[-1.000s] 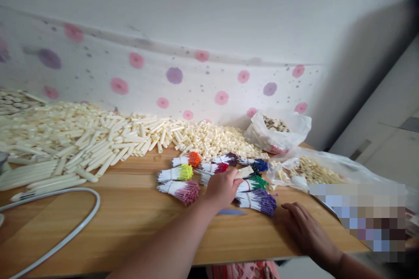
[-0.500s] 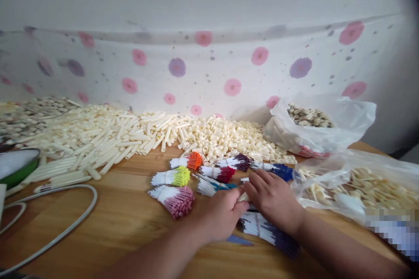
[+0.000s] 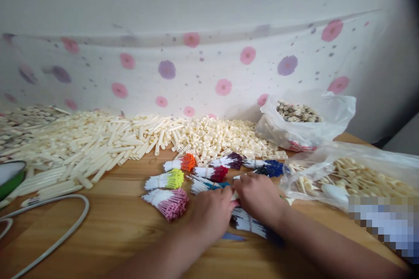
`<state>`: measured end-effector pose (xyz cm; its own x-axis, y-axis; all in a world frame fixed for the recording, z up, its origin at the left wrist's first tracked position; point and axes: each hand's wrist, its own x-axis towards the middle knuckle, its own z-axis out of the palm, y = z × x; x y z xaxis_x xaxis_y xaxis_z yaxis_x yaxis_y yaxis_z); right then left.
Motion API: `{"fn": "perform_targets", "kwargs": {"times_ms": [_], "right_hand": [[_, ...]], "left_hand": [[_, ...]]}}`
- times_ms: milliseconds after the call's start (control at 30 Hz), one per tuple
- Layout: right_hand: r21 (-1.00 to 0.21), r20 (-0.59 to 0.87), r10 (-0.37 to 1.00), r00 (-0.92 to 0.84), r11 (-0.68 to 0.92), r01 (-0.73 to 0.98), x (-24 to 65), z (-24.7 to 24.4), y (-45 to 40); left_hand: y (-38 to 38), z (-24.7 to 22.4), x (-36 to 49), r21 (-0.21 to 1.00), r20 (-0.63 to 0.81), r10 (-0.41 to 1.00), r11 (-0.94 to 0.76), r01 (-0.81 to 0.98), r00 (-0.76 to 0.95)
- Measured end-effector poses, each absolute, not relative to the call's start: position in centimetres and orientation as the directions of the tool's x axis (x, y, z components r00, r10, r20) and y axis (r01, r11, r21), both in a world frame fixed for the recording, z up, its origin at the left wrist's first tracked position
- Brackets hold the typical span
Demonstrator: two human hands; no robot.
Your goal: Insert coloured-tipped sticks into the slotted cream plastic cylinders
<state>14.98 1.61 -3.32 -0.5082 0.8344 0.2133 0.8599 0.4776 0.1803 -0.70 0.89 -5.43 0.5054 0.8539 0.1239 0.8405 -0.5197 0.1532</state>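
Gripping a small pale cream piece (image 3: 235,196) in the closed fingers of the left hand (image 3: 212,209), over the light-brown wooden table (image 3: 114,235). Resting the curled fingers of the right hand (image 3: 259,194) against it; cannot tell, with knuckles in the way, whether gripping or only covering. Holding both hands together, presumably to steady the piece from 2 sides. Note, just beyond, the teal-tipped bundle of thin white sticks (image 3: 203,184); farther left, the banded, yellow-tipped white bundle (image 3: 165,180), likely tied to keep colours apart.
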Motion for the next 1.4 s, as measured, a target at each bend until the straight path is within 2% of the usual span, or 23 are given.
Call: {"fn": "perform_targets", "kwargs": {"times_ms": [133,200,267,467,633,733,867,967,1033,1133,1200,1267,1333,1400], "right_hand": [[0.272,0.465,0.676,-0.571,0.504,0.819,15.7,-3.4,1.6],[0.299,0.493,0.636,-0.593,0.517,0.802,15.8,-3.5,1.6],[0.284,0.436,0.68,-0.59,0.518,0.807,15.7,-3.4,1.6],[0.166,0.125,0.875,-0.467,0.446,0.88,14.4,-2.2,1.4],[0.138,0.063,0.914,-0.402,0.391,0.91,14.5,-1.8,0.7],[0.139,0.138,0.902,-0.41,0.392,0.909,14.8,-2.2,0.3],[0.059,0.354,0.805,-0.477,0.49,0.87,15.7,-2.9,0.1],[-0.06,0.519,0.729,-0.446,0.552,0.832,16.6,-3.0,0.2],[-0.099,0.624,0.677,-0.39,0.564,0.82,17.0,-2.8,-0.2],[0.009,0.712,0.554,-0.43,0.606,0.795,16.1,-2.0,-1.7],[0.149,0.686,0.451,-0.571,0.681,0.717,14.6,-1.4,-3.5],[0.251,0.589,0.358,-0.725,0.771,0.585,12.7,-1.1,-5.4],[0.284,0.474,0.293,-0.83,0.842,0.459,11.2,-1.0,-7.2],[0.269,0.403,0.275,-0.873,0.876,0.401,10.6,-1.1,-8.4]], "left_hand": [[0.9,-5.3,-1.0,0.247,0.152,0.868,-0.497,0.832,0.473],[0.7,-5.2,-1.1,0.294,0.139,0.86,-0.51,0.809,0.492],[0.6,-5.3,-1.2,0.274,0.142,0.851,-0.525,0.806,0.506],[0.7,-5.9,-0.9,0.096,0.188,0.842,-0.529,0.843,0.506],[0.3,-5.7,-0.5,0.075,0.174,0.839,-0.534,0.842,0.516],[0.0,-5.2,-0.4,0.08,0.174,0.839,-0.533,0.842,0.515],[0.1,-4.1,-0.8,0.103,0.237,0.839,-0.523,0.846,0.489],[0.4,-2.5,-2.4,0.174,0.278,0.856,-0.49,0.854,0.435],[0.2,-1.3,-4.0,0.246,0.308,0.873,-0.457,0.855,0.378],[-1.6,0.0,-6.3,0.37,0.279,0.904,-0.413,0.832,0.325],[-4.0,0.3,-7.1,0.47,0.205,0.914,-0.406,0.783,0.351],[-7.0,-0.1,-7.6,0.608,0.138,0.905,-0.399,0.686,0.403],[-10.0,-1.5,-8.2,0.748,0.095,0.906,-0.338,0.571,0.412],[-12.6,-4.1,-9.8,0.846,0.08,0.939,-0.241,0.475,0.333]]}}
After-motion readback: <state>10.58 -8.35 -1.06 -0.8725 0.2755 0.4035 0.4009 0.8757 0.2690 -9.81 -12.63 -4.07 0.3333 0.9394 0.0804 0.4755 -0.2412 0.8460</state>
